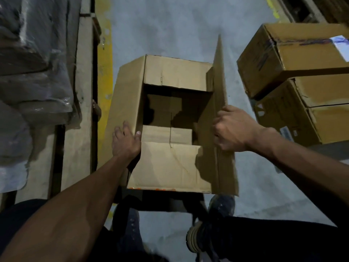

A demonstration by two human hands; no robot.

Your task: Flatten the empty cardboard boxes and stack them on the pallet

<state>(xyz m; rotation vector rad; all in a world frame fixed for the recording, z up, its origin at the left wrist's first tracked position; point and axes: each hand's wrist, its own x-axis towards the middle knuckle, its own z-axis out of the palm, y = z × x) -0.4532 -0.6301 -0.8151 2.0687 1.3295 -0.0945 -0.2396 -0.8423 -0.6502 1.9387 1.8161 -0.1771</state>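
Two hands (126,140) (232,129) grip open box (170,163); floor shadowed.

The person is wearing dark trousers (273,241) and dark lace-up shoes: the left shoe (130,229) is showing pale eyelet dots, the right shoe (200,237) a thick, pale, ridged sole. Both forearms are showing bare, with no sleeves, gloves or watch.

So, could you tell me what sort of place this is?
Probably a warehouse or stockroom: bare concrete floor with a yellow painted line, stacked cardboard cartons with labels, and a wooden pallet holding wrapped goods.
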